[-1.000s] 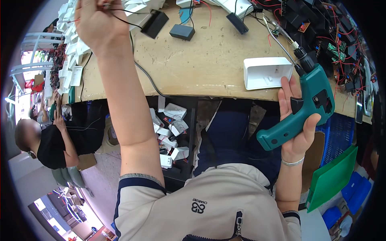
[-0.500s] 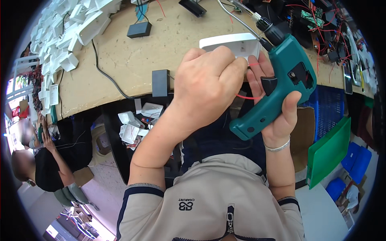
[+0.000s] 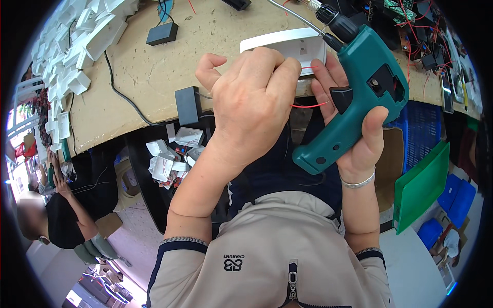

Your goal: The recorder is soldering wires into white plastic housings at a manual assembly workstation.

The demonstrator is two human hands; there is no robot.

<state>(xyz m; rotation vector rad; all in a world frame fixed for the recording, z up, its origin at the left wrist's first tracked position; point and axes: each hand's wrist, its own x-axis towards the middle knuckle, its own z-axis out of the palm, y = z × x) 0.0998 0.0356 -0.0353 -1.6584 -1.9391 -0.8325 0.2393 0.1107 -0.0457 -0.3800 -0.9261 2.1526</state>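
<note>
My right hand (image 3: 359, 149) is wrapped round the handle of a teal pistol-shaped soldering gun (image 3: 354, 97) with a black trigger and a bent metal tube at its front. Its fingers reach out past the trigger toward my left hand. My left hand (image 3: 254, 102) has its back up, fingers closed, with one outer finger sticking out to the left. Thin red wires (image 3: 309, 106) run from its hidden fingertips toward the right fingers. Just beyond both hands lies an open white plastic case (image 3: 287, 42), partly covered by the left hand.
Black box-shaped adapters (image 3: 188, 105) and a black cable (image 3: 126, 97) lie on the wooden bench (image 3: 149, 77). White cases (image 3: 87, 41) pile up far left; circuit boards and wires (image 3: 411, 31) are far right. A co-worker (image 3: 67, 208) sits at left. A green bin (image 3: 421, 187) stands right.
Both hands stay close together, and the soldering gun's front has shifted slightly up and left in view. An outer finger of my left hand has stretched out. The bench shifts left in view.
</note>
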